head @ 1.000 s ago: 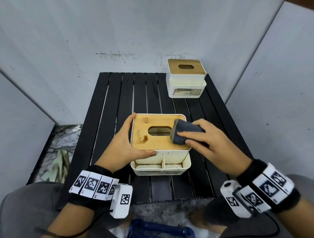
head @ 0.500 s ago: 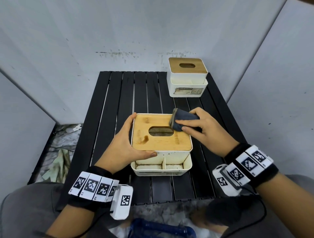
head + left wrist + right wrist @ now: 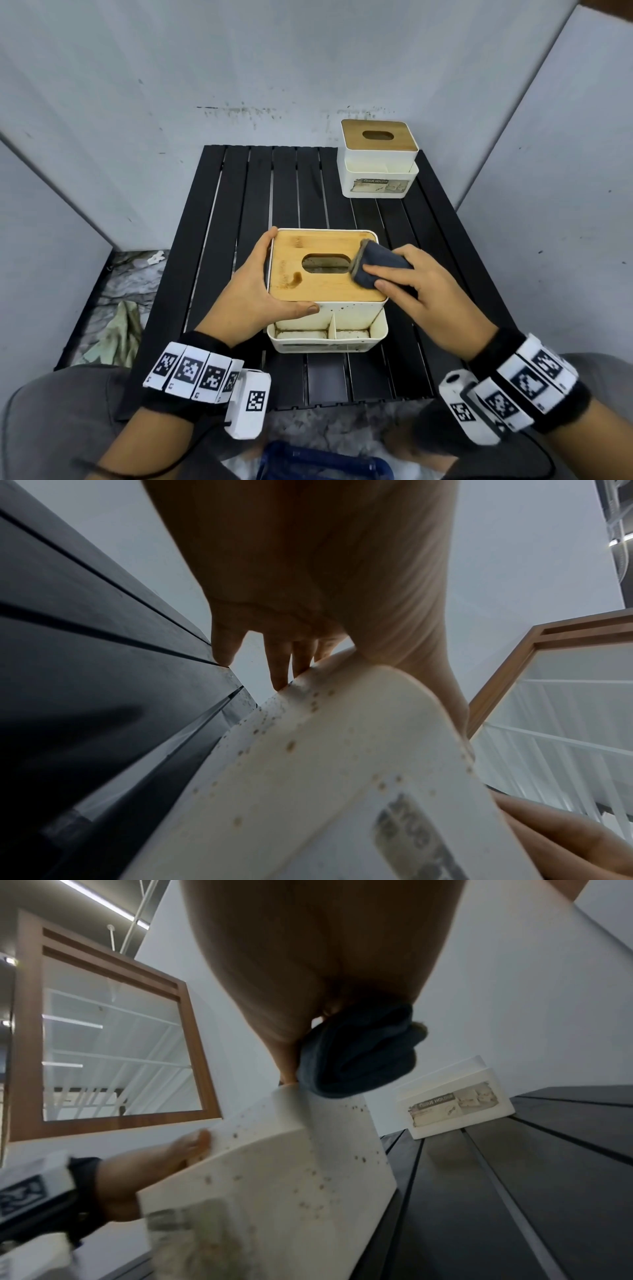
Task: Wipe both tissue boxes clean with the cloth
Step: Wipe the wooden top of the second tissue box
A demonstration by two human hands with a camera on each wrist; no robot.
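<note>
The near tissue box (image 3: 342, 313), white with a bamboo lid, stands at the front middle of the black slatted table (image 3: 239, 205). A brown stain (image 3: 291, 279) marks the lid's left part, and brown specks dot the white sides (image 3: 291, 1164). My left hand (image 3: 260, 291) grips the box's left side, thumb along the front edge. My right hand (image 3: 404, 284) holds a folded dark blue cloth (image 3: 376, 263) and presses it on the lid's right part beside the slot. The second tissue box (image 3: 376, 161) stands at the far right corner, untouched.
Grey walls close in behind and on both sides of the table. On the floor to the left lies a crumpled greenish rag (image 3: 120, 332). A blue object (image 3: 325, 462) sits below the table's front edge, between my knees.
The right hand slid the cloth to the lid's far right corner, then back toward me along the right side. The left hand and the box stayed put.
</note>
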